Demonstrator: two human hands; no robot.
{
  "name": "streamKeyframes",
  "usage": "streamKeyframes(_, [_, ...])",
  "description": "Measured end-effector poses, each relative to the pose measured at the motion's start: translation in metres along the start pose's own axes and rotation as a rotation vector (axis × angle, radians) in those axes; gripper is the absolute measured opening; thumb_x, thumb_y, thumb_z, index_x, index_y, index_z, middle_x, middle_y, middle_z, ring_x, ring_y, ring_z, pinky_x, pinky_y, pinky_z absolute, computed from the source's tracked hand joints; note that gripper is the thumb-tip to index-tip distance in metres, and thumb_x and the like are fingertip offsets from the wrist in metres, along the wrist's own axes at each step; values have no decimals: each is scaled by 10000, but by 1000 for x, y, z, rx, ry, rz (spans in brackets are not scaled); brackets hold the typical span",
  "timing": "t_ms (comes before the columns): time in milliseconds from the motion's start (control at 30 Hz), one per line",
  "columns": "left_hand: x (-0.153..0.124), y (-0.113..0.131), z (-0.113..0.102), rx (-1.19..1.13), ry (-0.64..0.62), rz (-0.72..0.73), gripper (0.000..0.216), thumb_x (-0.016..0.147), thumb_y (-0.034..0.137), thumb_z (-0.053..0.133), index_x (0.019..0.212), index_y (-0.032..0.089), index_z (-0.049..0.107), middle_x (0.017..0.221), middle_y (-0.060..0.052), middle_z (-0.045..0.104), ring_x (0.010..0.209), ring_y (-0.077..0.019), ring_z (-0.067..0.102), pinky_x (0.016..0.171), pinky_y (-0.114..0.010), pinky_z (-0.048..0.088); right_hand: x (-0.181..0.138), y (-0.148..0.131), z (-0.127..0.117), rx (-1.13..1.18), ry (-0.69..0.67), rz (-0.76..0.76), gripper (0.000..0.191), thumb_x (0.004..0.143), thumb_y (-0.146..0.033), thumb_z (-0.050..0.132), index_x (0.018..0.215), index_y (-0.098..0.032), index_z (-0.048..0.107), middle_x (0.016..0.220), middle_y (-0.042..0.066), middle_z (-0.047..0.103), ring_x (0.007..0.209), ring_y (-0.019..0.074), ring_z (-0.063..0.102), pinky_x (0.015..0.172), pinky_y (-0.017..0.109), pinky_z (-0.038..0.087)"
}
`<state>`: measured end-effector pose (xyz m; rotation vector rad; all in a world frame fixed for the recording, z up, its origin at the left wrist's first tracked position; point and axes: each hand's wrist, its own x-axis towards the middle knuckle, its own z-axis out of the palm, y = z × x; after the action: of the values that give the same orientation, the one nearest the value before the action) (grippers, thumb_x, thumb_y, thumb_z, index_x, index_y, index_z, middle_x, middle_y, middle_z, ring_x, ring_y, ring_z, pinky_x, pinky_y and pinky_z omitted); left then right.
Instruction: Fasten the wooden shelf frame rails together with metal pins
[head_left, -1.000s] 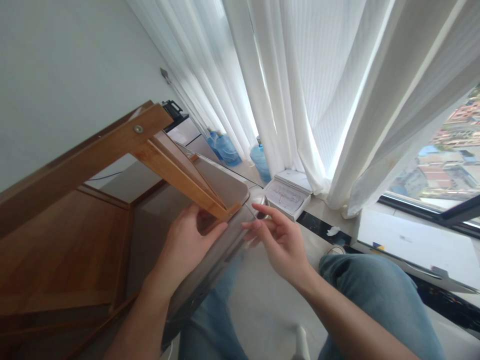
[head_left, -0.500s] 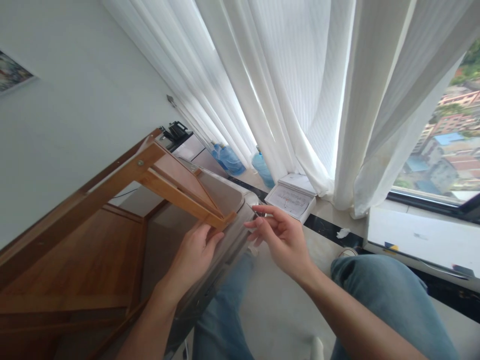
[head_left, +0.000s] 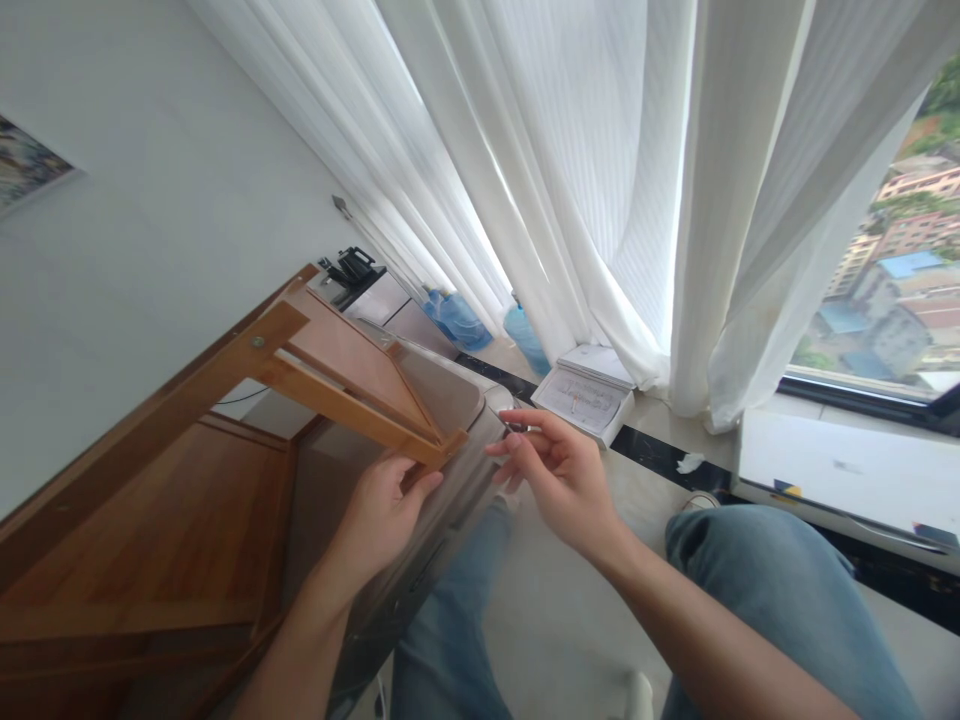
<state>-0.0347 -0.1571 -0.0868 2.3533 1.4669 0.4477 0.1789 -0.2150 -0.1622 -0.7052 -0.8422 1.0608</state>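
Note:
A wooden furniture frame lies tilted on a grey-topped table. From its corner, a light wooden bar sticks out towards me. Around the lower end of that bar my left hand is closed, its fingers partly hidden beneath the wood. To the right of the bar's end, and apart from it, my right hand pinches a small dark metal piece between curled fingers. The piece is too small and blurred to name more exactly. A bolt head shows at the frame's corner.
An open white box with small parts in it stands on the floor by the curtains. Beyond are blue water bottles and a black kettle on a cabinet. At right lies a long white carton; crumpled paper is nearby.
The wooden frame's near corner and bar have shifted slightly left and down in view, with my left hand still on the bar. My right hand keeps nearly the same place and pinch.

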Motion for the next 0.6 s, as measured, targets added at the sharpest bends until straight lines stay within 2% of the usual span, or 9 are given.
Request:
streamKeyframes(233, [2,6,-2,-103,-28,-21,222,926,375,646,1004,198,755,1069,-99,783,1015,-298,727,919,-416,536,0,-1,1,-9,-10,6,303,986,-422,619,1206,-216,651,909,71,798,642,184,744,551,289,602])
streamKeyframes(333, [1,5,-1,-54,29,-16,234,910,397,663,1000,197,746,1047,-102,781,980,-298,728,872,-408,545,0,0,1,-16,-23,16,334,977,-433,626,1229,-215,651,944,81,800,671,192,749,579,311,616])
streamKeyframes(467, [1,4,1,68,133,-25,248,874,416,697,966,187,719,967,-95,770,903,-282,726,805,-382,548,4,10,2,33,-33,105,436,935,-462,677,1266,-179,651,964,102,801,797,222,767,718,371,647])
streamKeyframes(533, [3,4,3,122,161,-27,257,864,416,703,970,181,704,955,-96,761,904,-281,723,805,-378,545,7,18,3,74,-48,174,460,900,-493,703,1207,-152,674,945,110,798,821,230,768,770,396,644])
streamKeyframes(600, [6,4,6,156,173,-25,308,870,424,691,1050,175,691,1021,-114,753,981,-297,714,854,-396,538,10,26,5,112,-70,228,432,873,-498,716,1118,-143,694,931,109,792,798,222,761,779,399,633])
